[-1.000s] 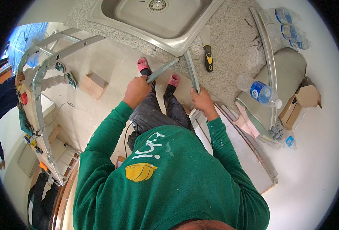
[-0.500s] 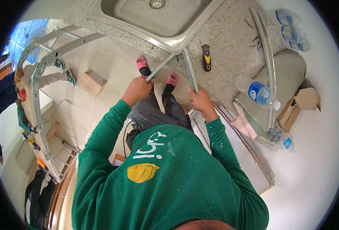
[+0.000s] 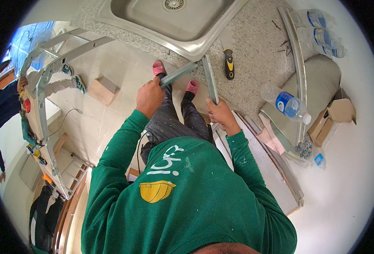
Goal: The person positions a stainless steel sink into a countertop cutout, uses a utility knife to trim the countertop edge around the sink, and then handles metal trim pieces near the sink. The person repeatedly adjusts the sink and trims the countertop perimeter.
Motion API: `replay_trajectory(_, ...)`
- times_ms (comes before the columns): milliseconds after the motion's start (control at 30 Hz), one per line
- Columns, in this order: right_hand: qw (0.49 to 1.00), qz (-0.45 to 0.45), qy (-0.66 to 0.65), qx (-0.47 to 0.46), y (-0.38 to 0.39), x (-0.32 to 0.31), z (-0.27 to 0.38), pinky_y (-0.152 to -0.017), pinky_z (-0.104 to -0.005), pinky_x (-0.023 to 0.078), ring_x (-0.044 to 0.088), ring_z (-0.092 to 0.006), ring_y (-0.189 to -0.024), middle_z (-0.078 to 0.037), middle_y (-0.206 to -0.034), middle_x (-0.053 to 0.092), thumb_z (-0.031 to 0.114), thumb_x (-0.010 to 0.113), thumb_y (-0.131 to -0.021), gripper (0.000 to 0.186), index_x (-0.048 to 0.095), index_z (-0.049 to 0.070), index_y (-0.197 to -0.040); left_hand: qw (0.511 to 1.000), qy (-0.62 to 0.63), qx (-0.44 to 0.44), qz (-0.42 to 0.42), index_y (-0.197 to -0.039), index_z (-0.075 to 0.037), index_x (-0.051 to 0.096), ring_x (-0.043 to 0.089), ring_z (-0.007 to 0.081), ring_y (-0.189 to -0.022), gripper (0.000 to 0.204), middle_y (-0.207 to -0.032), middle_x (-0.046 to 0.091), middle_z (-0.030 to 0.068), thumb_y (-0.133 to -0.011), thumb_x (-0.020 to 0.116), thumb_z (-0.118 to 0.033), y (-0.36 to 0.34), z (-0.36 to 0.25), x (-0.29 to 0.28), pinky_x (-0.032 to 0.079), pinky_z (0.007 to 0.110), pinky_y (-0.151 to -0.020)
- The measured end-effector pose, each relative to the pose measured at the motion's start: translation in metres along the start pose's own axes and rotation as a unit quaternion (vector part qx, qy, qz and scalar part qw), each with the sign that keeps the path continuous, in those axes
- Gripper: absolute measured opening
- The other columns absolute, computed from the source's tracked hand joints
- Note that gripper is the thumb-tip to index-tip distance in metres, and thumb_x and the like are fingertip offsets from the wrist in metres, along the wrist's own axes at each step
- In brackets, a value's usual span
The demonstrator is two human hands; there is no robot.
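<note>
My left hand (image 3: 149,98) is closed round the lower end of a grey metal channel strip (image 3: 178,74), which slants up and right over my shoes. A second metal channel strip (image 3: 210,80) stands nearly upright in the grip of my right hand (image 3: 221,114). The upper ends of both strips come close together below the sink's front corner, with a narrow gap showing between them. To the right of the second strip, a putty knife (image 3: 229,64) with a black and yellow handle lies on the speckled counter.
A steel sink (image 3: 187,50) is set in the counter (image 3: 254,55). Plastic bottles (image 3: 292,106), a long metal strip (image 3: 298,72) and an open cardboard box (image 3: 331,117) lie at right. Boards (image 3: 261,169) lean below. At left stand a ladder (image 3: 47,76) and another person (image 3: 5,101).
The strip in my left hand has turned, showing a wider face, and its far end has moved slightly away from the right strip. My right hand has barely moved.
</note>
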State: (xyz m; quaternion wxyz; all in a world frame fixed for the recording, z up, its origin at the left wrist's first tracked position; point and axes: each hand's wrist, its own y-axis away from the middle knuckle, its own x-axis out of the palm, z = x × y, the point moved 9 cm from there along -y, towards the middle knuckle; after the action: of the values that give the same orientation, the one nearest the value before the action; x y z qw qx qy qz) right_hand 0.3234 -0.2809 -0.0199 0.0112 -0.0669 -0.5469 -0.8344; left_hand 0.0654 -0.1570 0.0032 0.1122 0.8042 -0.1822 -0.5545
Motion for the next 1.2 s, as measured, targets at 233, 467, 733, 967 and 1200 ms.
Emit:
replay_trajectory(233,0.896,-0.207,0.299,-0.253,-0.011,-0.017,0.015,-0.062,-0.0397,0.050,0.062,-0.0226,-0.066,-0.009,-0.079,0.065,0.034,0.062,-0.105,0.033,0.064,0.001,-0.105,0.985,0.089,-0.053,0.135,-0.098,0.000,0.071,0.069,0.0505,-0.087,0.036,-0.088,0.071,0.0304,-0.099,0.061,-0.034,-0.005,-0.001,0.020,0.054,0.058,-0.080)
replay_trajectory(467,0.929,-0.139,0.304,-0.155,-0.003,-0.005,0.019,-0.093,-0.0554,0.052,0.065,-0.0526,-0.109,-0.033,-0.112,0.071,0.034,0.056,-0.106,0.043,0.063,-0.002,-0.128,0.984,0.075,-0.048,0.156,-0.097,0.000,0.075,0.068,0.0522,-0.084,0.042,-0.087,0.069,0.0325,-0.101,0.060,-0.039,-0.006,0.006,0.015,0.054,0.058,-0.079)
replay_trajectory(733,0.950,-0.133,0.234,-0.160,-0.022,-0.005,-0.001,-0.063,-0.0432,0.048,0.060,-0.0276,-0.069,-0.012,-0.079,0.064,0.036,0.061,-0.105,0.034,0.062,0.002,-0.111,0.991,0.053,-0.032,0.122,-0.093,0.001,0.074,0.069,0.0515,-0.083,0.044,-0.084,0.070,0.0314,-0.101,0.060,-0.040,-0.005,-0.003,0.010,0.055,0.059,-0.079)
replay_trajectory(967,0.997,0.022,0.055,0.044,0.009,-0.016,0.018,-0.041,-0.0267,0.031,0.039,-0.0058,-0.050,0.004,-0.069,0.047,0.036,0.064,-0.105,0.028,0.053,0.012,-0.096,0.981,0.042,-0.012,0.187,-0.091,0.004,0.072,0.069,0.0524,-0.085,0.048,-0.086,0.070,0.0332,-0.101,0.060,-0.042,-0.017,-0.011,0.012,0.055,0.059,-0.079)
replay_trajectory(1200,0.875,-0.159,0.359,-0.282,0.003,-0.026,0.037,-0.055,-0.0425,0.051,0.067,-0.0264,-0.064,-0.019,-0.082,0.068,0.037,0.057,-0.105,0.043,0.065,-0.004,-0.114,0.991,0.076,-0.023,0.104,-0.094,0.003,0.073,0.068,0.0528,-0.086,0.047,-0.088,0.070,0.0322,-0.102,0.060,-0.041,-0.008,-0.009,0.027,0.054,0.060,-0.079)
